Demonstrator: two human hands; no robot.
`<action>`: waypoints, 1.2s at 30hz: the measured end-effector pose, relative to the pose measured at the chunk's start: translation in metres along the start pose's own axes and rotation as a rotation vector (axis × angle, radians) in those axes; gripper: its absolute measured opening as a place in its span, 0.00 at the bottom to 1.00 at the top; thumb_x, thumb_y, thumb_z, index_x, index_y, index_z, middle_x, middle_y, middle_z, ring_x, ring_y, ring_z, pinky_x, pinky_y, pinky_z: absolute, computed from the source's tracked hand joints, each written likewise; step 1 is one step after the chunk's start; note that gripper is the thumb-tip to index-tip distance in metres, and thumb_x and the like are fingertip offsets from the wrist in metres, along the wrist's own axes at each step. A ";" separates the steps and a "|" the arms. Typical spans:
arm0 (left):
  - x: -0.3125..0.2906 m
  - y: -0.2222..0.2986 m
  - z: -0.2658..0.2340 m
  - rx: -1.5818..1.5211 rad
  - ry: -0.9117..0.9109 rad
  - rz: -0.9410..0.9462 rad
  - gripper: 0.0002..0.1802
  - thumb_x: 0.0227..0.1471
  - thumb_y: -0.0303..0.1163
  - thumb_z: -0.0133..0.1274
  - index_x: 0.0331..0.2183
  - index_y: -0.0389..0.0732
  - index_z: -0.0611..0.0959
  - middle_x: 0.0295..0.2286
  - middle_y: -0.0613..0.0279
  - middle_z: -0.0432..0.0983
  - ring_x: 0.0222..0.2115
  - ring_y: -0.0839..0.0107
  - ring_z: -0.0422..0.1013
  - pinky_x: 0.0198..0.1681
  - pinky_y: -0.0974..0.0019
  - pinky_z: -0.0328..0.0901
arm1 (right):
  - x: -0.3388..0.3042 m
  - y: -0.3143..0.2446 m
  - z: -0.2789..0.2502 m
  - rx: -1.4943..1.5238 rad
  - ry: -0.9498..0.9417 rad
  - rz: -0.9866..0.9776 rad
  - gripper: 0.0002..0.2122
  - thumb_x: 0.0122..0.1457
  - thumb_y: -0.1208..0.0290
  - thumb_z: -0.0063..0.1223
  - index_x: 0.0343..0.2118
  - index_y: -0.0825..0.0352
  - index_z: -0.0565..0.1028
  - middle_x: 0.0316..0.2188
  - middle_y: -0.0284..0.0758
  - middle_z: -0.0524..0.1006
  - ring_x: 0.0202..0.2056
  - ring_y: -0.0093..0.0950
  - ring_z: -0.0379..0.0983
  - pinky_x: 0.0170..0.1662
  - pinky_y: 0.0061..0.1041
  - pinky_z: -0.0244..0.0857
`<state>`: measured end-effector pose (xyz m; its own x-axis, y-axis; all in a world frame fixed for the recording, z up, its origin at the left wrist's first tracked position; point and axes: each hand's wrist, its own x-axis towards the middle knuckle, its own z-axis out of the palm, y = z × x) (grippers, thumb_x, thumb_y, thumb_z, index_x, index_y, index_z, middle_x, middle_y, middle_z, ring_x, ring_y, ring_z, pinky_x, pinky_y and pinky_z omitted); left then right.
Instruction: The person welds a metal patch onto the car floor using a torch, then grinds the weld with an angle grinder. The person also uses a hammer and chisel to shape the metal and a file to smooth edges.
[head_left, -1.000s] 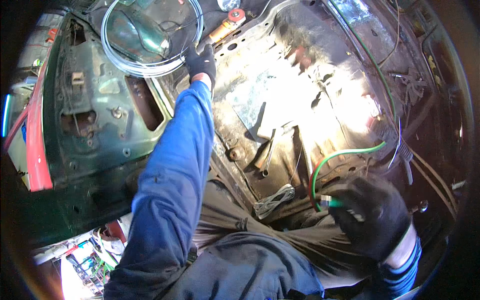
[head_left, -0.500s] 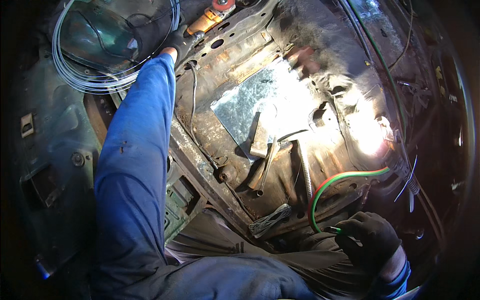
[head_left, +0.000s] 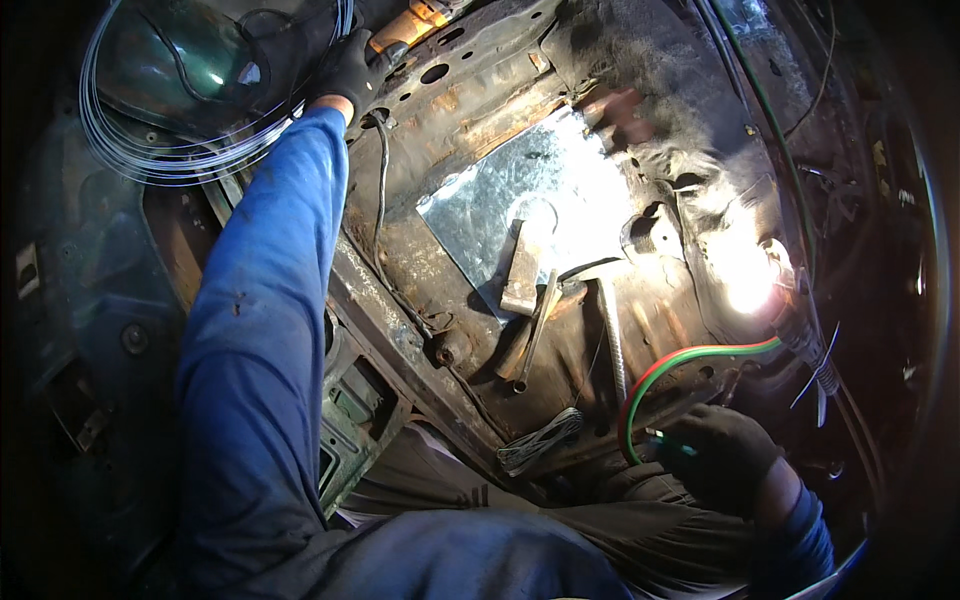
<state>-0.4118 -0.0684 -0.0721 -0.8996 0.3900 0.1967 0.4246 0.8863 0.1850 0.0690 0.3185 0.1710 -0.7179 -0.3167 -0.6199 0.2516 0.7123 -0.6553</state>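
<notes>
My left hand (head_left: 348,75), in a dark glove, reaches far forward to a rusty metal rail beside an orange power tool (head_left: 408,28). Its thumb stands apart from the fingers, which show only in part. A coil of thin wire (head_left: 100,130) passes by this hand; whether the hand touches it I cannot tell. Low on the right, my gloved right hand (head_left: 725,455) is closed around a small green object (head_left: 680,447) with a metallic tip. Just left of that hand curves a red and green twin hose (head_left: 640,395).
A shiny sheet-metal plate (head_left: 480,215) lies on the rusty floor pan. On and near it are a metal block (head_left: 524,268), a hammer (head_left: 612,335), a thin tube (head_left: 540,335) and a wire bundle (head_left: 540,440). A bright lamp (head_left: 755,285) glares at right.
My left hand has shifted slightly up and left, with its thumb by the power tool. My right hand has turned and moved slightly up, hiding more of the green object. The view has shifted a little.
</notes>
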 end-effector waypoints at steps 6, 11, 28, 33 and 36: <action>-0.028 0.005 -0.035 0.080 0.163 -0.088 0.35 0.64 0.60 0.50 0.59 0.42 0.78 0.49 0.38 0.80 0.51 0.43 0.76 0.56 0.46 0.69 | 0.099 0.084 0.048 -0.384 -0.118 -0.088 0.11 0.65 0.61 0.53 0.34 0.62 0.82 0.31 0.44 0.83 0.34 0.48 0.82 0.36 0.47 0.76; -0.031 0.027 0.019 0.133 0.240 -0.022 0.37 0.60 0.64 0.52 0.59 0.48 0.78 0.47 0.40 0.80 0.49 0.43 0.77 0.52 0.43 0.70 | 0.161 0.129 0.078 -0.678 0.156 0.246 0.15 0.67 0.61 0.47 0.49 0.63 0.78 0.48 0.48 0.79 0.49 0.47 0.76 0.49 0.50 0.71; -0.034 0.057 -0.008 0.067 0.324 -0.021 0.30 0.62 0.48 0.55 0.59 0.40 0.78 0.52 0.41 0.77 0.54 0.43 0.72 0.59 0.45 0.64 | 0.177 0.100 0.117 -0.203 0.058 0.812 0.23 0.67 0.60 0.48 0.61 0.67 0.71 0.50 0.53 0.79 0.54 0.48 0.77 0.57 0.43 0.70; -0.037 0.057 -0.025 0.007 0.150 -0.107 0.37 0.62 0.55 0.53 0.63 0.40 0.74 0.56 0.39 0.74 0.58 0.41 0.69 0.63 0.44 0.61 | 0.156 0.075 0.102 0.014 0.235 0.431 0.19 0.66 0.62 0.55 0.55 0.67 0.73 0.43 0.54 0.79 0.48 0.49 0.79 0.48 0.41 0.72; -0.042 0.047 -0.040 0.046 0.142 -0.132 0.37 0.62 0.55 0.52 0.63 0.40 0.74 0.57 0.39 0.74 0.59 0.41 0.68 0.64 0.44 0.61 | 0.185 0.058 0.087 0.164 0.438 0.077 0.22 0.70 0.62 0.52 0.62 0.68 0.70 0.46 0.54 0.79 0.48 0.49 0.79 0.49 0.39 0.72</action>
<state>-0.3498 -0.0529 -0.0326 -0.9223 0.2337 0.3078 0.2963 0.9390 0.1748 0.0073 0.2470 -0.0190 -0.8903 0.0525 -0.4524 0.3890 0.6041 -0.6955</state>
